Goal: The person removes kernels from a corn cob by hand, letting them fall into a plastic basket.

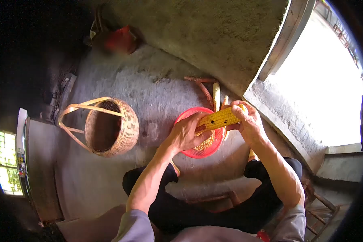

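A yellow corn cob (220,120) with a few dark spots is held over a red plastic basket (182,116) on the floor. My left hand (186,132) is closed round the cob's left end, where a reddish strip without kernels shows. At the other end, my right hand (248,121) grips the cob between thumb and fingers. Loose yellow kernels (205,142) lie in the basket below. Part of the basket is hidden by the cob and my hands.
A woven basket (127,129) with a tall handle lies tilted at the left. Bare cobs (216,97) lie beyond the red basket, against the wall (213,36). A red object (121,40) is at the upper left. A wooden chair (320,209) stands at the lower right.
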Tool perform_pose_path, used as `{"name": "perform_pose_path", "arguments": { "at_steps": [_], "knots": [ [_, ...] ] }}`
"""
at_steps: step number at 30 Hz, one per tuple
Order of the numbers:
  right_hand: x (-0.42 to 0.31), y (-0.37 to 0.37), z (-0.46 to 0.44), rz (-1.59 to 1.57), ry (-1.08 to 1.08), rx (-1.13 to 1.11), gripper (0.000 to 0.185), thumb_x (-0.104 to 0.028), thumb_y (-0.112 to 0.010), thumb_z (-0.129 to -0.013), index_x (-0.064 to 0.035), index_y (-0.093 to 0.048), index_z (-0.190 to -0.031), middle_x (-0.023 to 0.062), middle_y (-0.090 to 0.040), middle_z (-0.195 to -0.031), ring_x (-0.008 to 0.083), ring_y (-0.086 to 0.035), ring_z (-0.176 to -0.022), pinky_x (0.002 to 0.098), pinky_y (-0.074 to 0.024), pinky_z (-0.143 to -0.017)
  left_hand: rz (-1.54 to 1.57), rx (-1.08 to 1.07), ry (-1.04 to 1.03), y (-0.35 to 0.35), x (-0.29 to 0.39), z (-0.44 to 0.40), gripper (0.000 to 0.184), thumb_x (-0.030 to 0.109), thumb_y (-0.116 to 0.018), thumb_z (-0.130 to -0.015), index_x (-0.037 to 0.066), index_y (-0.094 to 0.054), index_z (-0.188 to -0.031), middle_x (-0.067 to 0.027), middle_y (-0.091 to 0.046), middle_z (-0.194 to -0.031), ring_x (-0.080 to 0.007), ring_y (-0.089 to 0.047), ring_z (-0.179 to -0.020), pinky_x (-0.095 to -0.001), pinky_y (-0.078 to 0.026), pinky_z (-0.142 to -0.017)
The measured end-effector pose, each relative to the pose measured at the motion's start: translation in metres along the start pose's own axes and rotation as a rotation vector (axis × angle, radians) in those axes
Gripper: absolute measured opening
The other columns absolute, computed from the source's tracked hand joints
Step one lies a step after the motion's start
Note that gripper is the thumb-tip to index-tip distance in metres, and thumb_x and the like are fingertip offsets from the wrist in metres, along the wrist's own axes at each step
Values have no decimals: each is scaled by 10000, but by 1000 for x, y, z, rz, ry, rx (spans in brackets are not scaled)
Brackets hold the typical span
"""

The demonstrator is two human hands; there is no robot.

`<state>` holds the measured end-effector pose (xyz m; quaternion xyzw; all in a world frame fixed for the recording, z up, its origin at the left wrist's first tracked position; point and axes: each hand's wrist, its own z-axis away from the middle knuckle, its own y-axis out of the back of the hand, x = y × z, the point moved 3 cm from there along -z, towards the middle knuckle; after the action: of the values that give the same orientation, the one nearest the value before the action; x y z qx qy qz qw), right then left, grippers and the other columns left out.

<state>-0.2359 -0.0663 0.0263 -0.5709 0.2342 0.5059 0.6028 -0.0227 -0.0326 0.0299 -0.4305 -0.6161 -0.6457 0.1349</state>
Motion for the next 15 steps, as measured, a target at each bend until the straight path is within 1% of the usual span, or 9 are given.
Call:
{"name": "perform_pose_path", "arguments": {
  "at_steps": [2,3,5,8,12,14,15],
  "knots": [
    [3,1,-1,-38,1,-12,341,-295,-669,-920,-46,-545,-1118,103,-643,-1059,205,-663,-936,320,-593,-639,46,-2,14,2,0,0,511,316,-675,-860,28,-495,-1241,-210,-671,-1025,-388,-662,-940,-446,-534,-795],
    [4,1,-2,-66,-22,-33,344,-300,-671,-920,-49,-543,-1116,99,-644,-1055,200,-663,-931,321,-594,-638,45,-4,11,4,1,1,511,316,-675,-860,28,-495,-1241,-210,-671,-1025,-388,-662,-940,-446,-534,-795],
    [4,1,-2,-94,-42,-53,346,-305,-673,-919,-51,-540,-1114,95,-644,-1051,194,-663,-925,321,-594,-638,101,-56,111,5,4,1,540,314,-652,-862,3,-490,-1273,-234,-645,-1123,-387,-635,-1048,-433,-500,-894],
    [5,1,-3,-123,-73,-48,355,-315,-672,-919,-58,-536,-1123,93,-645,-1041,185,-663,-912,320,-595,-628,116,-52,107,3,-1,4,519,276,-629,-859,11,-486,-1282,-231,-649,-1112,-387,-641,-1031,-436,-502,-886],
    [7,4,-3,-130,-95,-45,366,-314,-677,-916,-62,-530,-1138,95,-647,-1048,198,-664,-903,337,-592,-655,96,-64,118,-1,-4,6,507,257,-614,-856,14,-485,-1283,-236,-646,-1106,-382,-648,-1011,-434,-504,-876],
    [6,2,-3,-124,-101,-60,368,-310,-677,-916,-61,-528,-1143,96,-647,-1049,201,-664,-902,344,-590,-665,67,82,-70,-6,-6,7,438,230,-619,-870,22,-479,-1229,-234,-659,-907,-402,-664,-846,-469,-522,-716],
    [6,5,-3,-106,-107,-44,368,-310,-673,-919,-59,-530,-1145,98,-646,-1052,201,-664,-903,348,-588,-672,92,51,-9,-5,0,7,430,216,-618,-872,23,-479,-1230,-233,-654,-893,-389,-668,-829,-458,-526,-681]
  ]
}}
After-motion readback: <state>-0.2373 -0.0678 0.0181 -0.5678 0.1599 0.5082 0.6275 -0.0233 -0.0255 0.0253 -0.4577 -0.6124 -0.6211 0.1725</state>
